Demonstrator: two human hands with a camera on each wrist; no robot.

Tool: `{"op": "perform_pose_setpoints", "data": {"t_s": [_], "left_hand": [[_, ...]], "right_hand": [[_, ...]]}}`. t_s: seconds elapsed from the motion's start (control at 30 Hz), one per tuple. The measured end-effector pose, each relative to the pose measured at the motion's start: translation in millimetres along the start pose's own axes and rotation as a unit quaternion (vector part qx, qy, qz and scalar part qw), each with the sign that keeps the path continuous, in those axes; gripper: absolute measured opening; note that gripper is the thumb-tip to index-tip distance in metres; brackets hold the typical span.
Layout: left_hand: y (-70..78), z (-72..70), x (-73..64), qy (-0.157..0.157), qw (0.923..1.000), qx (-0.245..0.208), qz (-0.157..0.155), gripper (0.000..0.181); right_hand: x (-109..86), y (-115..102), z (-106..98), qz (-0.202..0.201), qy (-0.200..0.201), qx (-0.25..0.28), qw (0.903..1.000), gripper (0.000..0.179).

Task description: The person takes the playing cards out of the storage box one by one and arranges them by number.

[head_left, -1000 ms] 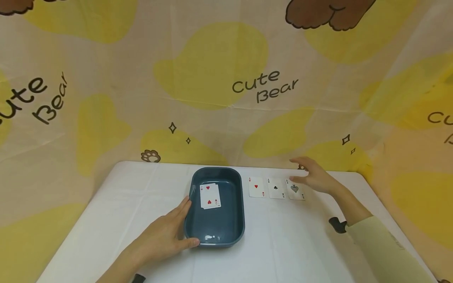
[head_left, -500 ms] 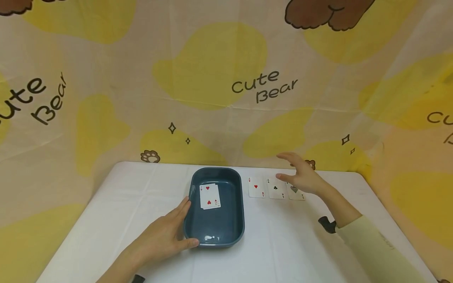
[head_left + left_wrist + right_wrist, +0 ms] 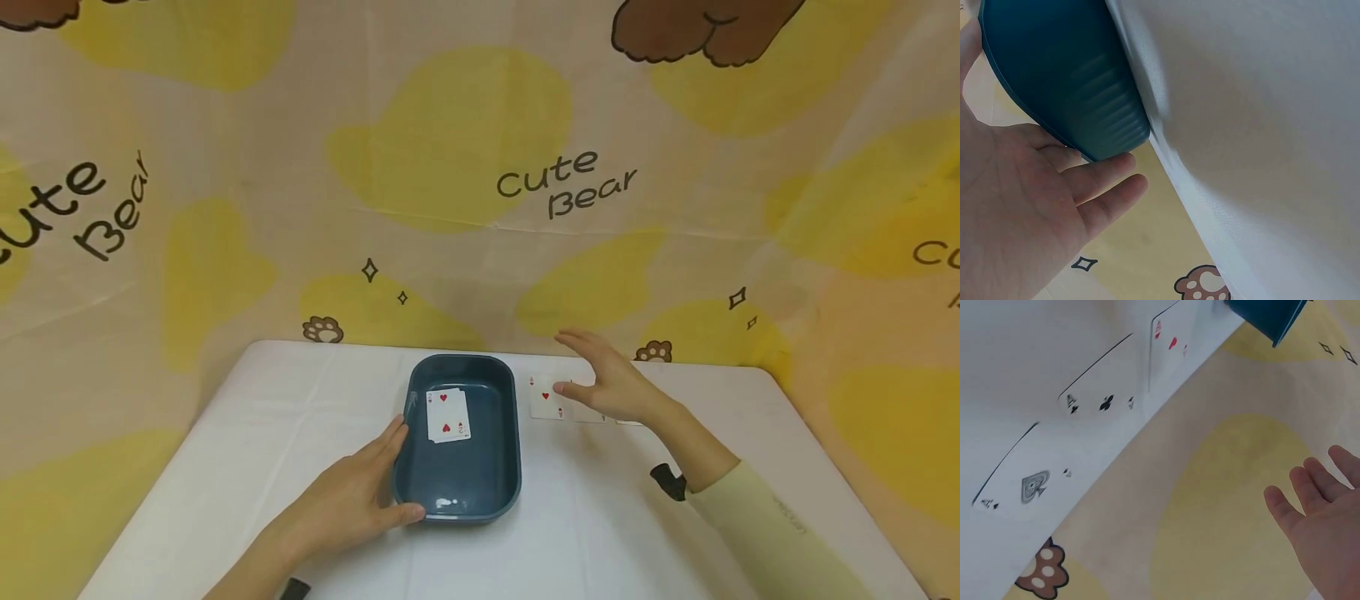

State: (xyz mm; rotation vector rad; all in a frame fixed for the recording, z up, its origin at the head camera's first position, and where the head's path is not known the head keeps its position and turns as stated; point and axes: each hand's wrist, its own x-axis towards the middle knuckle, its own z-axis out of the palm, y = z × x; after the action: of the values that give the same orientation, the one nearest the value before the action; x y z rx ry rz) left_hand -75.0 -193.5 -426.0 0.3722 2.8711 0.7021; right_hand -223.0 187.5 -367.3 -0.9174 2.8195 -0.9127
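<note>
A dark blue tray stands on the white table, with the two of hearts on top of at least one other card inside it. Against its left side rests my left hand, thumb at the near corner and fingers extended along the outer wall. My right hand hovers above the row of aces, fingers spread and holding nothing. From the right wrist, the ace of hearts, ace of clubs and ace of spades all show; in the head view the hand partly covers them.
The white-covered table ends at a patterned cloth backdrop with yellow patches and "Cute Bear" lettering. Bare tabletop lies left of the tray and in front of the cards.
My right hand has moved left above the row, from the ace of spades to near the ace of hearts. The left hand, tray and cards stay put.
</note>
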Motion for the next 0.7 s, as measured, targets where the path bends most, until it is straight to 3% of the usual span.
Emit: {"op": "perform_pose_setpoints", "data": {"t_s": [0.7], "left_hand": [[0.6, 0.4, 1.6, -0.001, 1.0, -0.002, -0.004, 0.117]], "right_hand": [[25.6, -34.6, 41.8, -0.035, -0.03, -0.013, 0.9988, 0.083]]}}
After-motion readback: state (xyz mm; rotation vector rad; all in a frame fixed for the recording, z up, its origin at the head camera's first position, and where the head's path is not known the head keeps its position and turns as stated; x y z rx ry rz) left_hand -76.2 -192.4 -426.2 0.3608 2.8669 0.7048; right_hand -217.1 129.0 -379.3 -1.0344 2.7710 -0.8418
